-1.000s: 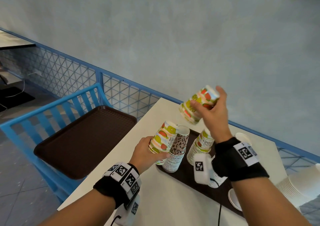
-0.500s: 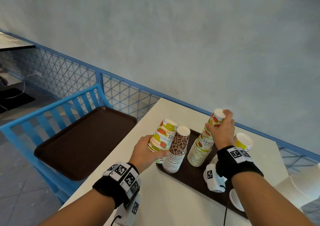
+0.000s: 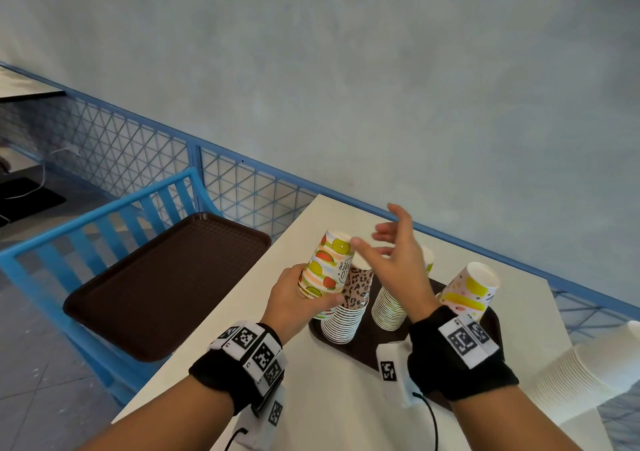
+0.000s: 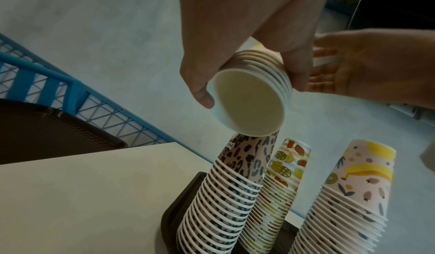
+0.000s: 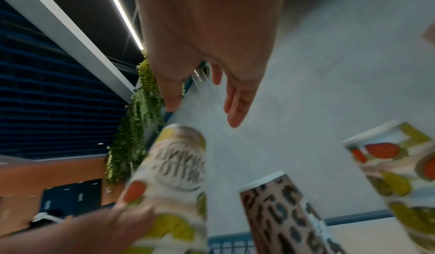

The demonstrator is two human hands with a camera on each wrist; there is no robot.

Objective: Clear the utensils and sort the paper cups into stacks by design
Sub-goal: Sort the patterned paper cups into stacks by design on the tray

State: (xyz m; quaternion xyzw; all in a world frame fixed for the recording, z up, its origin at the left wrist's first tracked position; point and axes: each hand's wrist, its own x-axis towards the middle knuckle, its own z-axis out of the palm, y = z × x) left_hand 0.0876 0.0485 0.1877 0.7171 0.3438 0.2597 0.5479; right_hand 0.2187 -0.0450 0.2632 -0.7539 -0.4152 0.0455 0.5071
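My left hand (image 3: 304, 294) grips a short stack of fruit-print cups (image 3: 327, 267), upside down and tilted, at the tray's left end; the left wrist view shows their rims (image 4: 249, 98). My right hand (image 3: 377, 234) hovers open and empty just right of them, above the tray. On the brown tray (image 3: 363, 353) stand three upside-down stacks: leopard-print cups (image 3: 349, 301), a fruit-print stack (image 3: 389, 308) partly hidden behind my right hand, and a pink banana-print stack (image 3: 471, 291). No utensils are in view.
A second brown tray (image 3: 166, 284) lies on a blue chair (image 3: 52, 246) left of the white table (image 3: 329, 409). A lying stack of plain white cups (image 3: 588, 374) is at the table's right edge. A blue mesh fence (image 3: 242, 187) runs behind.
My right hand set its fruit-print cups onto the fruit-print stack on the tray, let go, and swung left, open. My left hand kept its cups almost still.
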